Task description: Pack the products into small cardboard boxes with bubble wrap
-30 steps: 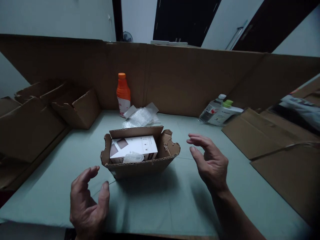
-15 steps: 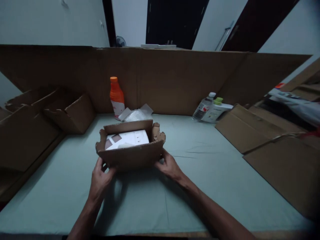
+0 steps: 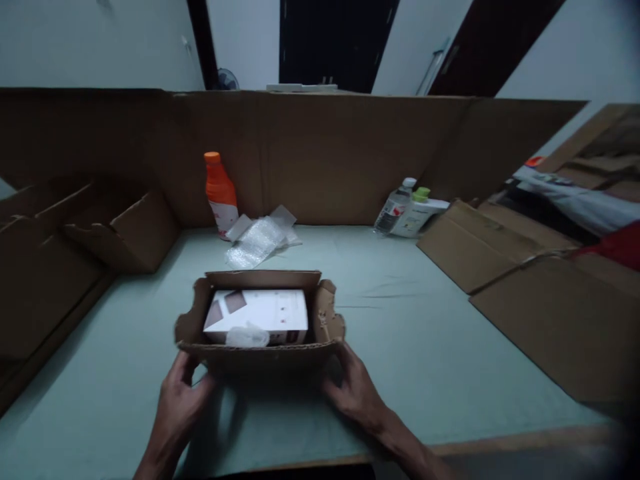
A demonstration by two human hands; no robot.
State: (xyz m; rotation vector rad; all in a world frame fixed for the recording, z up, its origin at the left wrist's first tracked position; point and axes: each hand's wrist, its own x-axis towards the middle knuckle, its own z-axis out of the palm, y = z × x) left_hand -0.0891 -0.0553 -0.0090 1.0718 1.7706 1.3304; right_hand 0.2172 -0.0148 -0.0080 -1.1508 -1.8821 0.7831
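Note:
An open-topped cardboard box point(image 3: 270, 362) is between my two hands near the front of the table. My left hand point(image 3: 180, 393) grips its left front corner, thumb against the front wall. At the right front corner, my right hand point(image 3: 355, 390) grips it the same way, some fingers hidden behind the side. Inside lies a white carton point(image 3: 270, 307) with brown squares printed on it. A small translucent plastic piece point(image 3: 247, 335) rests in front of the carton, within the box.
Bubble wrap sheets point(image 3: 257, 241) lie behind the box, beside an orange bottle point(image 3: 221, 193). A clear water bottle point(image 3: 395, 208) and a white pouch with a green cap point(image 3: 416, 217) lean at the back right. Cardboard boxes point(image 3: 145, 230) line the left; cardboard flaps point(image 3: 550, 327) cover the right.
Both hands have brought the cardboard box nearer to me, and its opening now faces up more. More of the white carton and bubble wrap shows. The view has shifted slightly right.

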